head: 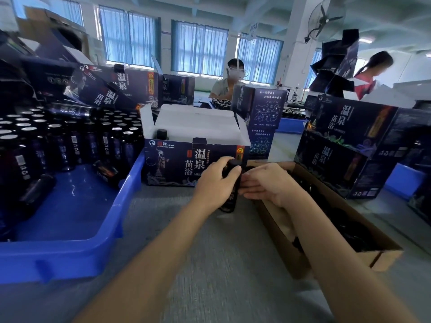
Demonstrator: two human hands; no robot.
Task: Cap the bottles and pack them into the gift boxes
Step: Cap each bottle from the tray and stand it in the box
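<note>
Both hands meet at one dark bottle (pixel 229 194): left hand (pixel 215 183) grips it, right hand (pixel 263 185) (fingers extended) touches it.

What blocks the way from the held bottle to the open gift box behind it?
Nothing visible. The bottle, held in the left hand, stands just before the open gift box; its flaps are up, with one capped bottle at its left end.

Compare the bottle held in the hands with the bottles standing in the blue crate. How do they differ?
The held bottle wears a black cap; the crate bottles show silvery tops, not yet capped. The held bottle is gripped by the left hand, the right hand beside it; the crate bottles stand untouched in the blue crate. Both are dark bottles with labels.
</note>
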